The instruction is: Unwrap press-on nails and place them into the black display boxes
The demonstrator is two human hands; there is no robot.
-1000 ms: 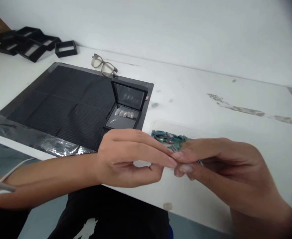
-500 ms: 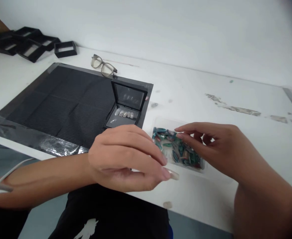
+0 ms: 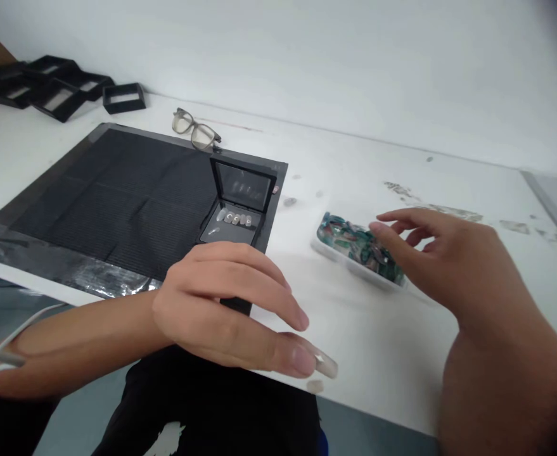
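My left hand (image 3: 230, 316) is in front of the open black case, thumb and index finger closed on a translucent beige false nail (image 3: 326, 366) with a small shiny mark. Behind it, the black case (image 3: 233, 237) stands with its lid raised; several pale false nails (image 3: 237, 218) lie in a row inside. At the right, my right hand (image 3: 430, 253) has its thumb and fingers at the far rim of a clear plastic box (image 3: 354, 263) full of teal, green and reddish false nails (image 3: 354, 240). Its other fingers are curled and partly hidden.
A black ribbed mat (image 3: 116, 196) lies under the case. Eyeglasses (image 3: 195, 130) rest at its far edge. Several black frames (image 3: 57, 98) are piled at the back left. The white table (image 3: 354, 342) has smudges, and a wall stands behind it.
The plastic box has moved away from me and to the right along with my right hand. My left hand has turned and dropped slightly, showing more of the false nail.
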